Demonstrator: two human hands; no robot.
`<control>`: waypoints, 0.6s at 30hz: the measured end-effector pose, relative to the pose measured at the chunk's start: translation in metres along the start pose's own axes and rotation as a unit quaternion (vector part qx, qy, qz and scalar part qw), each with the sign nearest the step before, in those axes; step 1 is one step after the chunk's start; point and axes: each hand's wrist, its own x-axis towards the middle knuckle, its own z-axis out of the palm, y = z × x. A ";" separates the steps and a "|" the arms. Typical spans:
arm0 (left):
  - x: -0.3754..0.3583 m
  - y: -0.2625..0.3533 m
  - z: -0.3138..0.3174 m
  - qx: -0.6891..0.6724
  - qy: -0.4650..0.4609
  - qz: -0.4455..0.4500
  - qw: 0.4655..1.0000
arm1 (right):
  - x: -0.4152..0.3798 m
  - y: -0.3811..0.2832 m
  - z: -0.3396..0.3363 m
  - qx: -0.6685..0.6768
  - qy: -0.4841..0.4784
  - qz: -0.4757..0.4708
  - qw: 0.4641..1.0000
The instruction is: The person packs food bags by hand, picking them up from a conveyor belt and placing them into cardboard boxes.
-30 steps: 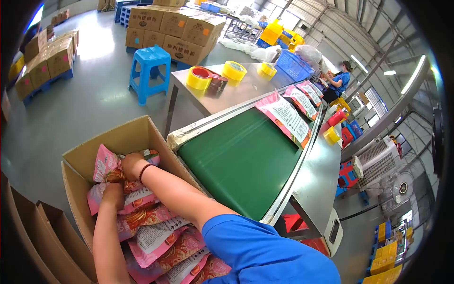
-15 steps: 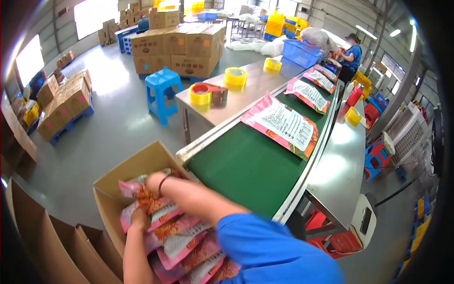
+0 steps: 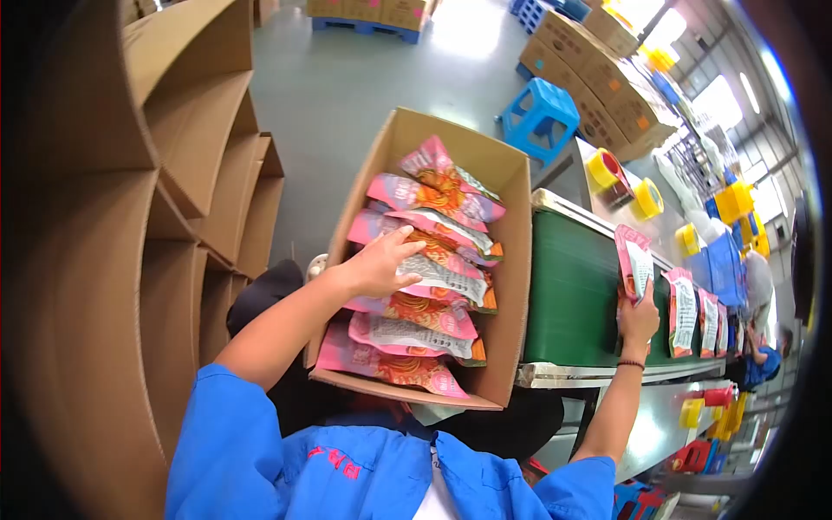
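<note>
Pink packaging fills most of the cardboard carton (image 3: pixel 514 260) in front of us, where printed pouches (image 3: pixel 425 316) lie overlapping in a leaning row, some showing food pictures and others white text panels. Our left hand (image 3: pixel 381 264) is over the middle of that row, fingers spread and holding nothing; we cannot tell whether the fingertips touch the plastic. Our right hand (image 3: pixel 639 319), with a dark beaded bracelet (image 3: pixel 631 364) at the wrist, has its fingers closed on the near end of a pink pouch (image 3: pixel 635 260) at the green conveyor belt (image 3: pixel 563 295); whether that pouch rests on the belt, we cannot tell. Beyond it we see more bags (image 3: pixel 682 312) spaced along the belt. Across the belt from us, the metal table (image 3: pixel 579 192) bears a red tape dispenser (image 3: pixel 608 169) and yellow tape rolls (image 3: pixel 647 198), with a blue stool (image 3: pixel 542 117) near its end. To our left stand open cardboard boxes (image 3: pixel 91 312), and far down the line we see a co-worker (image 3: pixel 763 360) in blue.
</note>
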 end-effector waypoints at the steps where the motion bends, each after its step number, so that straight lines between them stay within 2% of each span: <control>1: -0.015 0.007 -0.014 0.006 0.006 -0.003 1.000 | 0.001 -0.009 -0.009 -0.054 -0.057 0.039 0.996; 2: -0.029 0.012 -0.029 0.065 0.056 -0.006 0.996 | 0.005 0.001 -0.006 0.021 0.022 -0.031 0.999; 3: -0.042 0.012 -0.039 0.122 0.104 -0.008 0.987 | 0.016 0.016 -0.002 0.103 0.024 -0.069 0.992; 4: -0.054 0.005 -0.044 0.066 0.156 -0.060 0.984 | 0.016 -0.002 -0.020 0.177 0.012 -0.071 0.982; 5: -0.066 -0.002 -0.042 0.066 0.158 -0.062 0.983 | 0.016 -0.019 -0.040 0.249 -0.003 -0.072 0.966; 7: -0.081 -0.014 -0.029 -0.008 0.243 -0.217 0.946 | 0.003 -0.086 -0.081 0.445 0.052 -0.154 0.880; 8: -0.083 -0.018 -0.019 -0.061 0.253 -0.266 0.928 | 0.001 -0.111 -0.085 0.455 0.069 -0.154 0.874; 9: -0.083 -0.025 -0.013 -0.062 0.248 -0.259 0.931 | -0.004 -0.133 -0.090 0.464 0.087 -0.152 0.868; 10: -0.082 -0.032 -0.009 -0.186 0.230 -0.276 0.915 | -0.020 -0.160 -0.090 0.452 0.078 -0.075 0.885; 11: -0.080 -0.035 -0.008 -0.306 0.206 -0.287 0.884 | -0.027 -0.183 -0.078 0.420 0.027 -0.104 0.901; 12: -0.080 -0.029 -0.013 -0.273 0.196 -0.275 0.901 | -0.037 -0.222 -0.085 0.273 -0.131 -0.138 0.943; 13: -0.079 -0.032 -0.012 -0.273 0.190 -0.266 0.905 | -0.048 -0.253 -0.039 0.378 0.092 -0.278 0.878; 14: -0.081 -0.037 -0.009 -0.337 0.189 -0.246 0.889 | -0.063 -0.273 -0.002 0.353 0.070 -0.372 0.856; 15: -0.081 -0.039 -0.009 -0.398 0.185 -0.226 0.869 | -0.083 -0.282 0.046 0.218 -0.079 -0.422 0.876; 16: -0.083 -0.030 -0.014 -0.360 0.203 -0.211 0.886 | -0.113 -0.292 0.056 0.064 -0.260 -0.435 0.860; 17: -0.083 -0.024 -0.018 -0.372 0.200 -0.207 0.882 | -0.137 -0.301 0.104 0.112 -0.301 -0.358 0.877; 18: -0.082 -0.028 -0.013 -0.372 0.221 -0.189 0.881 | -0.137 -0.309 0.094 0.065 -0.337 -0.350 0.872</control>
